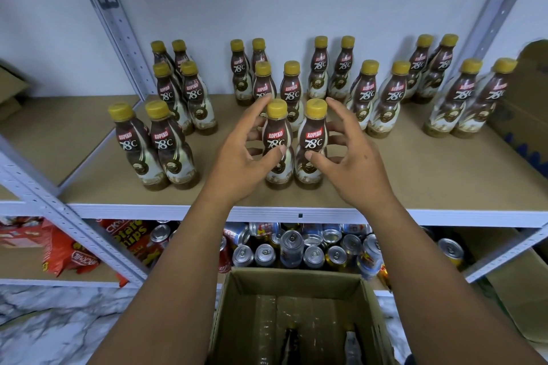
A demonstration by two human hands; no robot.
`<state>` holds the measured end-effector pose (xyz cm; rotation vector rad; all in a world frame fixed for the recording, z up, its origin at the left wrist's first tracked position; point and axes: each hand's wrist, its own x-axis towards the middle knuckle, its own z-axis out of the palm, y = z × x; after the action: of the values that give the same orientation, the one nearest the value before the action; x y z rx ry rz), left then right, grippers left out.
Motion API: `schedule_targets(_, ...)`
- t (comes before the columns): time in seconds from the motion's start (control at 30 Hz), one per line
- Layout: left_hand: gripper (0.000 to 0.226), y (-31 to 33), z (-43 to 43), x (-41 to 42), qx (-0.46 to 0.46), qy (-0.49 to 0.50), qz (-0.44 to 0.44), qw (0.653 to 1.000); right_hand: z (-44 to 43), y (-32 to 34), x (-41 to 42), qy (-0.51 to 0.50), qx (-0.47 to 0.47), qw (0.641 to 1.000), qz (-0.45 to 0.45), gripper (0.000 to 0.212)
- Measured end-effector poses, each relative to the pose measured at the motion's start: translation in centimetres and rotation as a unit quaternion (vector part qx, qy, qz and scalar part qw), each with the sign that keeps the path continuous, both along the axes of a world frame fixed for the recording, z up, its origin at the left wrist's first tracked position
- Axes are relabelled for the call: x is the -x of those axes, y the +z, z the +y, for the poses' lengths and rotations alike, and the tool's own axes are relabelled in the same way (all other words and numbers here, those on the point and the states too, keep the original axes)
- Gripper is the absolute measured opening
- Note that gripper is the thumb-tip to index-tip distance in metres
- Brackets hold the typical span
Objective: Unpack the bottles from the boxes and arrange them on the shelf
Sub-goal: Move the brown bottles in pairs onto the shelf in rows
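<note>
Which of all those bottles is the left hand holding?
The left bottle of the front middle pair. The left hand curls round it, thumb on its label; the right hand holds its twin.

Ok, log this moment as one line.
left hand: holds left bottle | right hand: holds right bottle | both upright on shelf

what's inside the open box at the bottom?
The box shows brown taped cardboard and two dark bottle-like shapes low down. Forearms cover its sides; its near part is out of frame.
</note>
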<state>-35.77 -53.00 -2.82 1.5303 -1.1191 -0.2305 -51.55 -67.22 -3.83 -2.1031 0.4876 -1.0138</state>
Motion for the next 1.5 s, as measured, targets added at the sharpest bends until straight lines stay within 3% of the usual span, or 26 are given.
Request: schedule_targets(1.5,0.078,0.19,-0.02,0.49,0.014,-0.008,0.014,1.000,-0.19,-0.16,-0.09,-0.003,0.019,1.000,0.021,0.091)
